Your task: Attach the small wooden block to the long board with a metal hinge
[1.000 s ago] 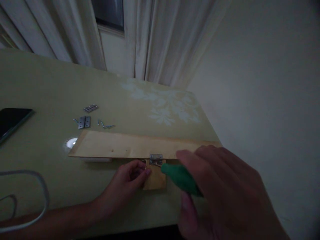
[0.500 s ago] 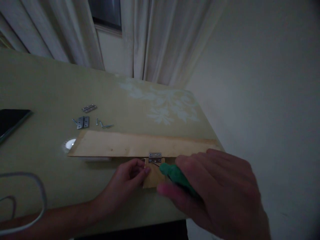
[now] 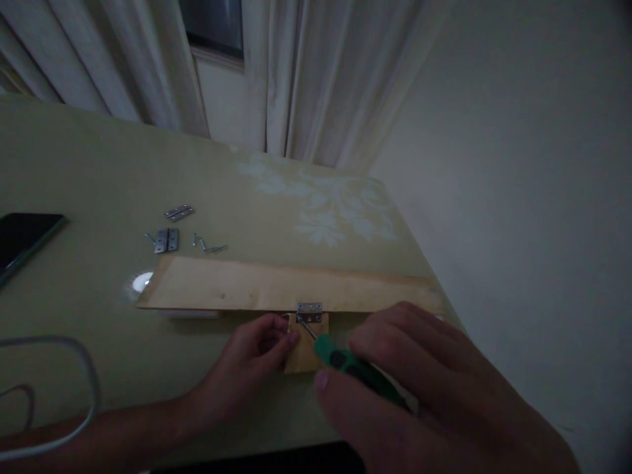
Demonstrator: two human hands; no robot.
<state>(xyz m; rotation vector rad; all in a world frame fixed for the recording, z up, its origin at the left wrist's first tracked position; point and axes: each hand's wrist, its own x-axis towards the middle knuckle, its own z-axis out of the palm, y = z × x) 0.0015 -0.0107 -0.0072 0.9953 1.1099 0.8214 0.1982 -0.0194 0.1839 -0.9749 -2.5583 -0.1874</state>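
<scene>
A metal hinge [image 3: 309, 312] joins a long wooden board [image 3: 257, 283] to a small wooden block [image 3: 307, 352] on its near side. My left hand [image 3: 264, 345] pinches the block's left edge between thumb and fingers. In my right hand [image 3: 419, 382] is a green-handled screwdriver [image 3: 353, 367], the thumb lying along the near side of the handle and the fingers over its far side. Its tip touches the hinge's lower leaf at the left screw hole. Whether a screw sits under the tip is too small to make out.
Behind the board lie two loose hinges, a dark one [image 3: 166, 240] and a lighter one [image 3: 179, 212], with several screws [image 3: 213, 248]. A phone-like dark slab [image 3: 29, 240] rests at left. A white cable [image 3: 83, 368] loops at lower left. A wall [image 3: 518, 197] borders the table's right side.
My right hand has shifted its hold on the screwdriver, with the fingers looser and the handle showing more. The left hand keeps its pinch on the block. The view has moved slightly.
</scene>
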